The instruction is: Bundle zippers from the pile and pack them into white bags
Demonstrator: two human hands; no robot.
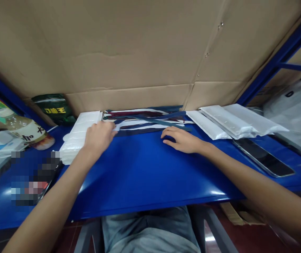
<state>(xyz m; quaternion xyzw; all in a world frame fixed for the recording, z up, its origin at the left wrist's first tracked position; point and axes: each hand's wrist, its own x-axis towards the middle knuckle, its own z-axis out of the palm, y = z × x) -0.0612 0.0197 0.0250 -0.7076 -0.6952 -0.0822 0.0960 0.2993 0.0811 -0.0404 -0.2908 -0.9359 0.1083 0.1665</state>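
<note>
Blue tabletop (129,182) ran across in front of the seated person, w/ cardboard (140,52) up behind it. Far L, a plastic bottle (30,130) leaned over, part full, label on; just R of it, at the back, sat a dark green packet (52,109) w/ yellow lettering. Nearer the front edge lay a dark item (47,172), mostly blurred out, so couldn't tell what. Next came a white stack (79,133), flat pcs piled up, right beside the L hand (99,137). That hand was palm-down, fingers bent well in, tips at the L end of the strips (145,123); a pale bit showed by the fingertips, but couldn't tell if it was gripped. Strips lay lengthwise along the back, btwn stack & packs: white, navy, maroon, one teal crossing at a slant. R hand (180,139) was just in front of their R end, fingers loosely curved, thumb apart, nothing visible in it. Further R, white padded packs (237,121) overlapped, w/ a phone (266,158) lying in front, screen dark. Far R, a big whitish bag (295,109) w/ black letters.
</note>
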